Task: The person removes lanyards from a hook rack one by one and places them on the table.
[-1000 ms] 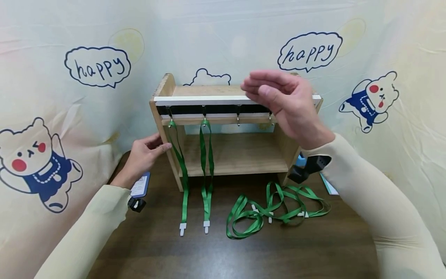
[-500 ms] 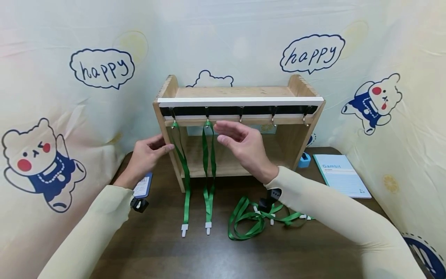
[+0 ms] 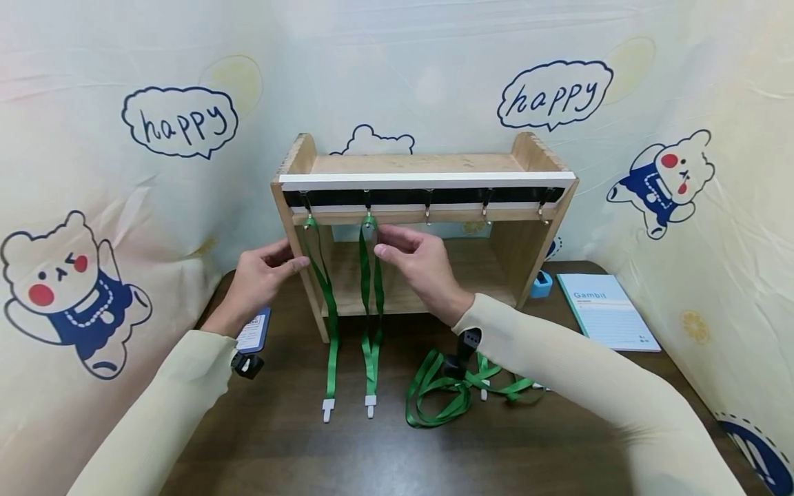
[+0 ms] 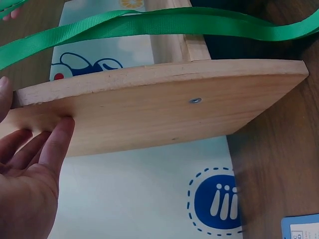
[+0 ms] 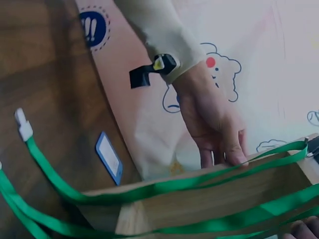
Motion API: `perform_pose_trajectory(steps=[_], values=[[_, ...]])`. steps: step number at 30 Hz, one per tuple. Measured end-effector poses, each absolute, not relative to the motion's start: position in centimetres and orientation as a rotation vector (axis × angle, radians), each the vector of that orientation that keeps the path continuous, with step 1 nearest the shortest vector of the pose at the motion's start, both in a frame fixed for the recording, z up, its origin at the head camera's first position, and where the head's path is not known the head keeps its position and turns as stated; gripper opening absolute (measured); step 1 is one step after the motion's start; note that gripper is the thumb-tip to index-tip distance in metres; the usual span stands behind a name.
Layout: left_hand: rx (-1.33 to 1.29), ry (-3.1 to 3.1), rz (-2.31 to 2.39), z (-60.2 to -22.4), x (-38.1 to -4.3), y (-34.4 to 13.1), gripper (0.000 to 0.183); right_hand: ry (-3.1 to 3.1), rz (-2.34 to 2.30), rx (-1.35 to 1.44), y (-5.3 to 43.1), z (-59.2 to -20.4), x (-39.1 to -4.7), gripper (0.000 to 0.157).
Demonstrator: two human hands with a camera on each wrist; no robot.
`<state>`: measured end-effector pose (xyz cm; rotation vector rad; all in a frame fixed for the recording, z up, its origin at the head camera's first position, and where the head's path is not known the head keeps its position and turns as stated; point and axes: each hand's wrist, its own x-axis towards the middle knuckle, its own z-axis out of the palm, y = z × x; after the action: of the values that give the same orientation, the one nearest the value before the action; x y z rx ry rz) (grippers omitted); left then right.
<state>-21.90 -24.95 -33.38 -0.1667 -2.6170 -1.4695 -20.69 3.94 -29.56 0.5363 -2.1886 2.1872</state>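
My left hand (image 3: 257, 275) holds the front edge of the left side panel of a small wooden shelf (image 3: 428, 275). In the left wrist view its fingers (image 4: 59, 142) press the panel's outer face, with the thumb at the edge. Two green lanyards hang from metal hooks under the shelf's front bar: a left lanyard (image 3: 331, 324) and a second lanyard (image 3: 371, 365), both with white clips at the bottom. My right hand (image 3: 424, 265) is beside the second lanyard near its top, thumb and fingers slightly apart, fingertips at its right strand.
Several loose green lanyards (image 3: 422, 406) lie tangled on the brown table (image 3: 298, 455). More hooks (image 3: 486, 210) line the bar to the right. A notebook (image 3: 608, 313) and a blue object (image 3: 542, 284) lie right of the shelf; a blue-edged card (image 3: 253, 334) lies left.
My right hand has come down and left from above the shelf's right part to the second lanyard's upper end. My left hand has kept its hold on the side panel.
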Motion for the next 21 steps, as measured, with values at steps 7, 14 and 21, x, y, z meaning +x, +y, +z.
perform_pose_trajectory(steps=[7,14,21], values=[[-0.172,-2.615,-1.47,-33.5,-21.8,-25.1,0.065,-2.204,2.337,0.452,2.5,-29.1,-21.2,0.033],[-0.181,-2.611,-1.45,-33.4,-21.8,-25.1,0.066,-2.155,2.42,0.576,2.0,-28.3,-21.2,0.024],[-0.176,-2.615,-1.476,-33.4,-21.9,-25.1,0.066,-2.186,2.411,0.61,3.4,-26.9,-20.2,0.024]])
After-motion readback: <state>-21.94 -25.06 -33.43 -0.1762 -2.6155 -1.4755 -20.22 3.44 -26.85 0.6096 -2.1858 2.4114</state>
